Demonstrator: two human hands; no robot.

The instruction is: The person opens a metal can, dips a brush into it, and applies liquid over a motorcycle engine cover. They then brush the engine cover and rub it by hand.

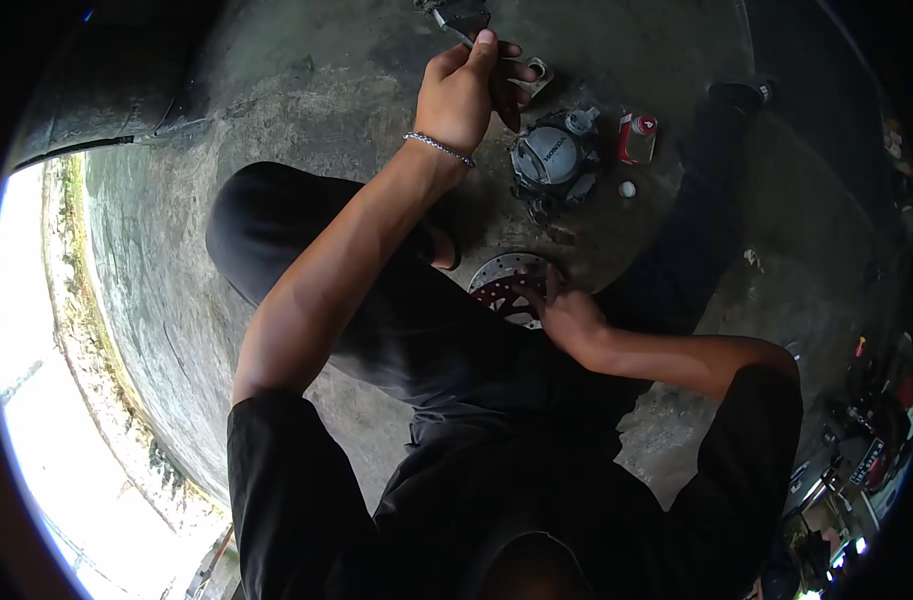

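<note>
My left hand point(466, 95) is stretched far forward at the top, a metal-link bracelet on its wrist. Its thumb and fingers are closed around a dark part with a metallic edge point(464, 22); what the part is I cannot make out. Near my lap, my right hand point(568, 312) touches a round perforated brake disc point(508, 268) with a dark red centre. Its fingers rest at the disc's right side, one pointing upward. Between the hands a round engine cover point(546, 155) marked HONDA lies on the floor.
Right of the cover stand a red and white container point(637, 138) and a small white cap point(627, 189). A small metal piece point(539, 74) lies beyond my left fingers. My bent legs flank these parts on the concrete floor point(296, 120). Clutter and vehicles line the lower right.
</note>
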